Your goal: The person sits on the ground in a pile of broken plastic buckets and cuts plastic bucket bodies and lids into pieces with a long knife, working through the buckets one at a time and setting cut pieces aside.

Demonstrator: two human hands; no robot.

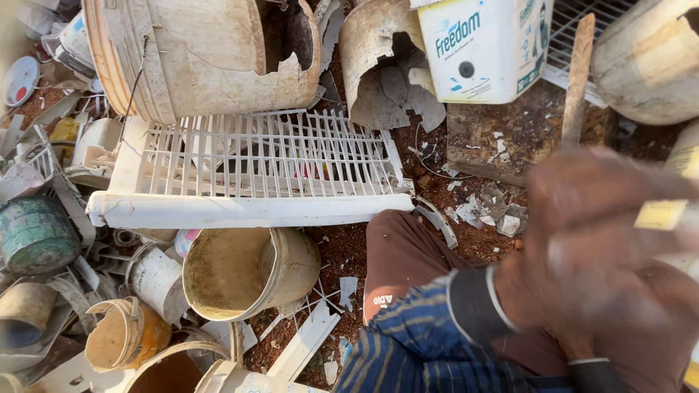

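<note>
— Low on the right of the head view, both hands are a smear of motion. Can you read them?

— Barely. The left hand [604, 240] comes in from a dark cuff and a blue striped sleeve [415, 349], and it is too blurred to tell whether it is curled or spread. The right hand [648, 327] seems to sit under it, with only a second cuff clear. I cannot tell its grip either.

— What is nearest to them?

— A yellow plastic piece [661, 215] at the right edge, touching or just past the left hand's fingers. A worn wooden stick [579, 80] rises from just above that hand. Whether either is held, I cannot say.

— How far along does the work look?

— Well under way, I judge. A cracked bucket [204, 54] and a split drum shell [386, 65] lie broken at the top, and pale shards [480, 211] litter the red soil [342, 247] just left of the hands. A tan bucket [247, 273] lies whole on its side, well apart to the left, below a white plastic grille [255, 167].

— Anything else?

— A white rectangular can [484, 47] stands above the hands, and a teal tin [33, 233] lies at the far left.
</note>
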